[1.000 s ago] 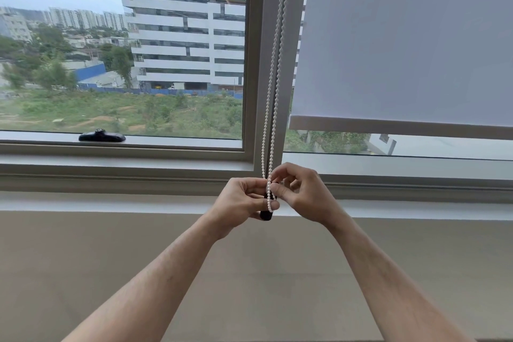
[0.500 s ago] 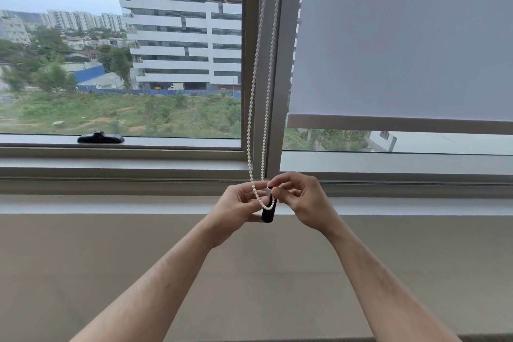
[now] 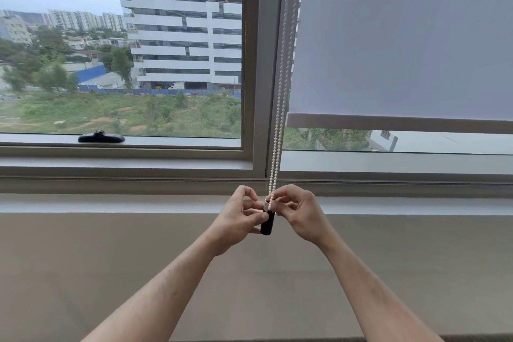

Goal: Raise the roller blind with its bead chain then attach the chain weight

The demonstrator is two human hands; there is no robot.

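Observation:
A white bead chain [image 3: 280, 97] hangs as a double strand along the window's centre post. Its lower end runs into the pale top of a black chain weight [image 3: 268, 223], held upright below the sill. My left hand [image 3: 238, 219] pinches the weight's body from the left. My right hand [image 3: 298, 211] grips the chain's bottom and the top of the weight from the right. The grey roller blind [image 3: 402, 36] covers most of the right pane, its bottom bar [image 3: 388, 123] a little above the sill.
A black window handle [image 3: 101, 137] lies on the left pane's lower frame. The grey sill [image 3: 111, 172] runs across the view with a beige wall [image 3: 83, 272] beneath it. The window post [image 3: 262, 64] stands directly behind the chain.
The chain's loose bottom loop has been drawn into the weight's top, and both strands now hang straight and close together. More of the black weight shows below my fingers.

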